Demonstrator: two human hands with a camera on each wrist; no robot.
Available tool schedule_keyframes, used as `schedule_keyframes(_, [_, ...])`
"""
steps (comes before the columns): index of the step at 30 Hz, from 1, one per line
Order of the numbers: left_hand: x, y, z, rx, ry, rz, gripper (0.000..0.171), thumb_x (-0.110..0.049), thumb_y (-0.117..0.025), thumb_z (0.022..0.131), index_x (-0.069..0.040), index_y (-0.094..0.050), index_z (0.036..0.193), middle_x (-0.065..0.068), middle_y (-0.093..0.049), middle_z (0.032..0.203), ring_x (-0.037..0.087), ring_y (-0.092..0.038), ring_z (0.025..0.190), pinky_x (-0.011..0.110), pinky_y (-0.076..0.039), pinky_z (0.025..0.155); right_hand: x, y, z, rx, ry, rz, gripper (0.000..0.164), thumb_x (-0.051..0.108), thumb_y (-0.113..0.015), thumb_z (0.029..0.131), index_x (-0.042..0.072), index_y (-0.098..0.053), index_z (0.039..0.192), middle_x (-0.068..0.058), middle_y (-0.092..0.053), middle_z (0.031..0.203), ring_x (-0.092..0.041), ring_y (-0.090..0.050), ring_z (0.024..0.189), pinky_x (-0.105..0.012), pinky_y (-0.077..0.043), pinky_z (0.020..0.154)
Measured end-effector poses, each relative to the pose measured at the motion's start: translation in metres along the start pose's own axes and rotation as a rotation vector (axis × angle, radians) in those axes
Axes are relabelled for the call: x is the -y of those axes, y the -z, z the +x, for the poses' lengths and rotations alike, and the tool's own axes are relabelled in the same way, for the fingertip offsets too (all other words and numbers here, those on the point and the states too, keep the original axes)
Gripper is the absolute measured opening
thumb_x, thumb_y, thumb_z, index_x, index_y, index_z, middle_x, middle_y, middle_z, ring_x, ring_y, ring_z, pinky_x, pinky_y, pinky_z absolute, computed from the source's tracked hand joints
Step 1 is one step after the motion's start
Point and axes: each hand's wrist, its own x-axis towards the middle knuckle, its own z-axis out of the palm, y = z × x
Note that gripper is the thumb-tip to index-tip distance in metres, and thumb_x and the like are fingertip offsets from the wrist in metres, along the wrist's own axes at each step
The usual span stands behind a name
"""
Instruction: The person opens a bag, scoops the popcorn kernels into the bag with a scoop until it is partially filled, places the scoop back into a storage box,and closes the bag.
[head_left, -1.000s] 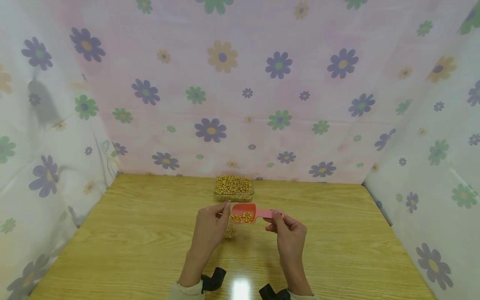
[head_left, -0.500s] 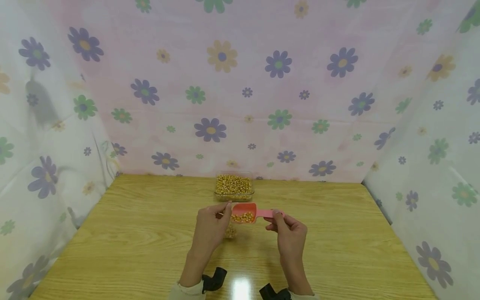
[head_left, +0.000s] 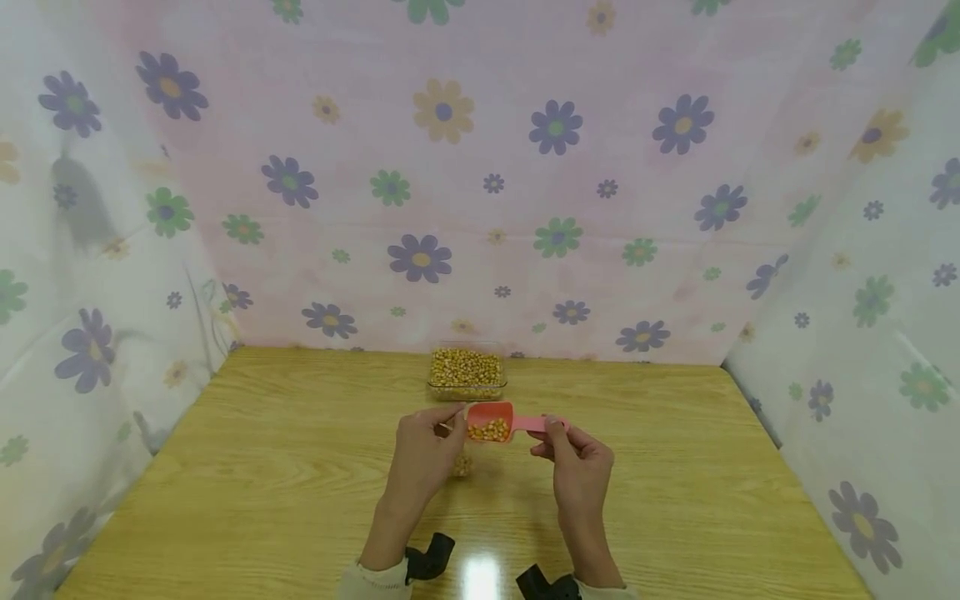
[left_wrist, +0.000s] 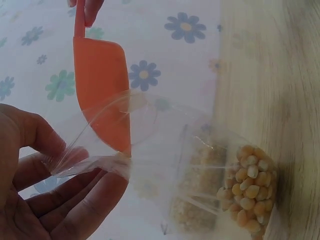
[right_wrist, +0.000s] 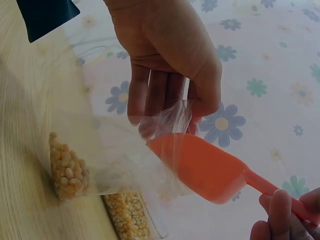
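My right hand (head_left: 581,467) pinches the handle of an orange-pink scoop (head_left: 528,423) that carries some corn kernels (head_left: 489,430). The scoop's front end reaches into the mouth of a clear plastic bag (left_wrist: 165,130). With thumb and fingers, my left hand (head_left: 420,458) pinches the bag's rim on the left. Corn kernels (left_wrist: 250,187) lie in the bottom of the bag, low by the tabletop. From the head view, the left hand hides most of the bag. In the right wrist view, the scoop (right_wrist: 205,167) sits partly behind the bag's film.
A clear rectangular container (head_left: 468,390) filled with corn kernels stands at the back of the wooden table (head_left: 285,450), beyond the hands. Flower-patterned cloth (head_left: 480,208) encloses the back and both sides.
The scoop tilts slightly and has risen a little. Both hands stay in nearly the same place, holding the bag and the scoop as before.
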Motion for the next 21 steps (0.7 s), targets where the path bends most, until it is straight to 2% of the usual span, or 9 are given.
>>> schedule_keyframes(6, [-0.0006, -0.0018, 0.0009, -0.009, -0.009, 0.01, 0.02, -0.006, -0.064, 0.096, 0.001, -0.079, 0.107, 0.007, -0.074, 0.077, 0.008, -0.058, 0.057, 0.023, -0.042, 0.044, 0.0, 0.0004, -0.0001, 0.002, 0.003, 0.002, 0.03, 0.014, -0.064, 0.102, -0.014, -0.074, 0.103, -0.007, -0.078, 0.081, -0.012, -0.068, 0.058, -0.027, -0.06, 0.07])
schedule_keyframes(10, [-0.0003, -0.0021, 0.0008, -0.022, -0.029, 0.021, 0.02, -0.005, -0.064, 0.097, 0.003, -0.079, 0.107, 0.011, -0.077, 0.084, 0.01, -0.06, 0.058, 0.022, -0.045, 0.046, 0.0004, 0.0002, -0.0004, -0.001, 0.009, 0.008, 0.031, 0.015, -0.064, 0.102, -0.014, -0.074, 0.102, -0.007, -0.078, 0.081, -0.012, -0.068, 0.058, -0.027, -0.06, 0.07])
schedule_keyframes(17, [0.0031, -0.0025, 0.0022, -0.026, -0.094, 0.038, 0.021, 0.004, -0.065, 0.091, 0.005, -0.078, 0.106, 0.007, -0.073, 0.075, 0.014, -0.064, 0.064, 0.023, -0.052, 0.057, -0.0001, -0.0023, -0.0018, 0.001, -0.014, 0.005, 0.032, 0.016, -0.064, 0.102, -0.013, -0.074, 0.105, -0.008, -0.078, 0.083, -0.011, -0.068, 0.059, -0.027, -0.06, 0.071])
schedule_keyframes(21, [0.0032, -0.0021, 0.0027, -0.035, -0.08, 0.036, 0.021, 0.003, -0.063, 0.093, 0.003, -0.079, 0.106, 0.008, -0.074, 0.077, 0.014, -0.064, 0.065, 0.022, -0.05, 0.054, 0.0007, -0.0031, -0.0032, 0.002, -0.008, -0.006, 0.031, 0.017, -0.064, 0.102, -0.012, -0.074, 0.105, -0.01, -0.078, 0.084, -0.011, -0.068, 0.059, -0.027, -0.06, 0.071])
